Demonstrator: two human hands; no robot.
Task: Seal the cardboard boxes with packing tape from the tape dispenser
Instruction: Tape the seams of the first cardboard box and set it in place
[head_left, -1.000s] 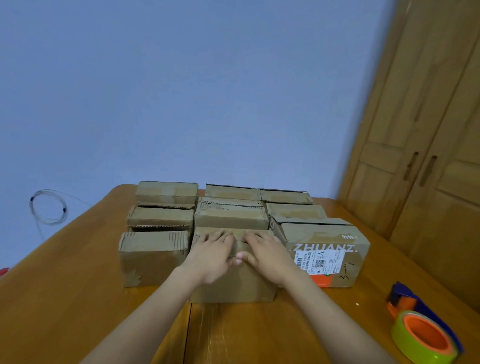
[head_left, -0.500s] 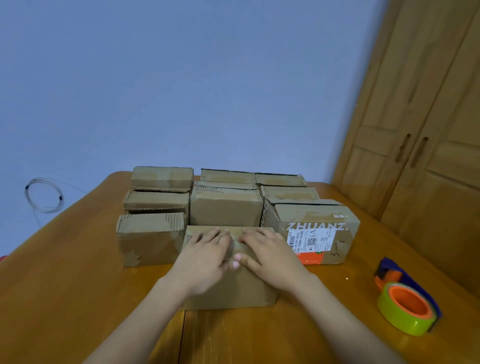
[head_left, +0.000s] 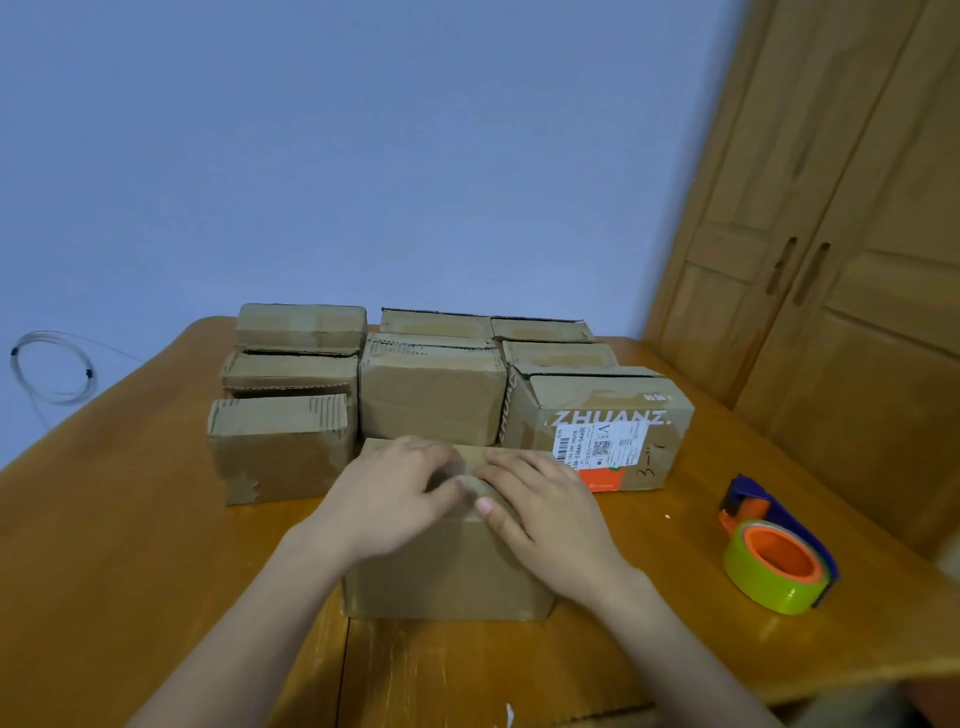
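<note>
**Front box held flat; dispenser lies off to the right**

We note a blue wall behind, a wooden cupboard (head_left: 831, 291) on the right, and a wooden table (head_left: 104, 545) carrying the work. A coil of thin wire (head_left: 52, 369) hangs against the wall at far left.

At the back of the table stands a block of boxes (head_left: 431, 400), among them one with a printed label (head_left: 597, 431). In front of that block, nearest us, sits the front box (head_left: 447, 566), its top running left to right.

Both hands rest on that top. The left hand (head_left: 395, 493) lies palm down with fingers spread flat; the right hand (head_left: 540, 504) lies likewise, thumb turned inward near the left hand's fingertips. Neither grasps anything; they press the flaps down along the centre seam. Whether tape already lies on the seam, we cannot tell.

The dispenser (head_left: 774, 551) lies on the table well apart from the box, to the right, roll facing up and its blade end pointing away from us. Our judgement: the right hand is the nearer and should fetch it, reaching outward, while the left keeps the flaps closed. The pull would then run along the seam.
</note>
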